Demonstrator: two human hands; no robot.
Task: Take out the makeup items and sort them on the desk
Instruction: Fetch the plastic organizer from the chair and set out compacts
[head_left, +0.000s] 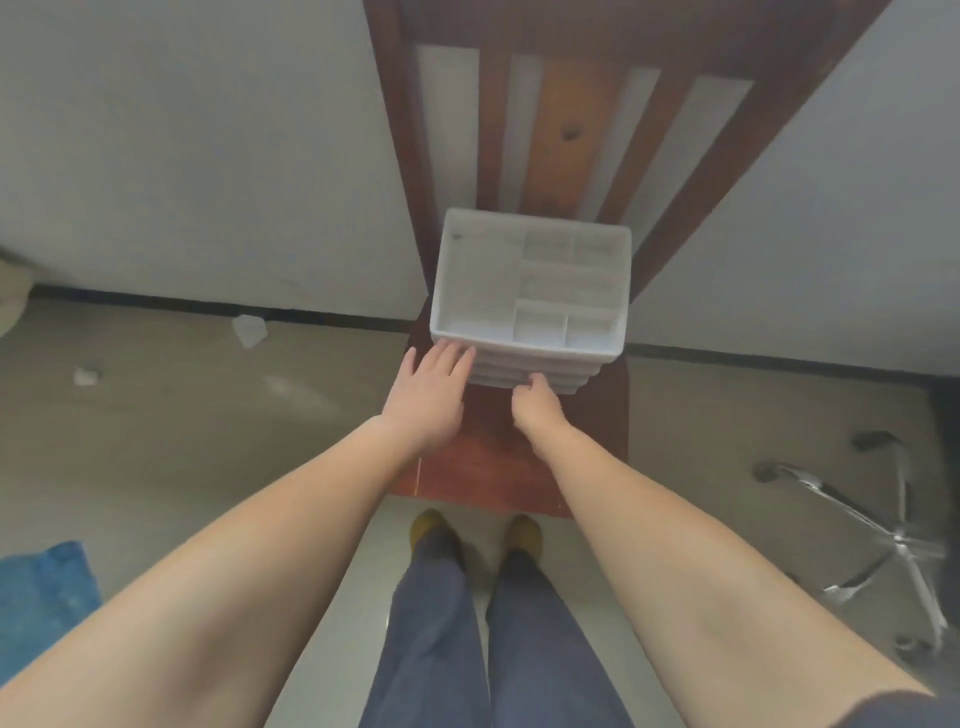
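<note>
A white plastic organizer (483, 270) with divided top compartments and stacked drawers stands on the seat of a red-brown wooden chair (498, 457). The top compartments look bare; no makeup items show. My left hand (431, 395) lies with straight fingers against the organizer's front left corner. My right hand (537, 402) has curled fingers at the front of a lower drawer (566, 382); whether it grips a handle is hidden by the hand.
The chair's slatted back (566, 124) rises against a pale wall. A chrome swivel-chair base (898, 540) stands on the floor at the right. Crumpled white scraps (249, 330) and a blue cloth (44, 592) lie on the floor at the left.
</note>
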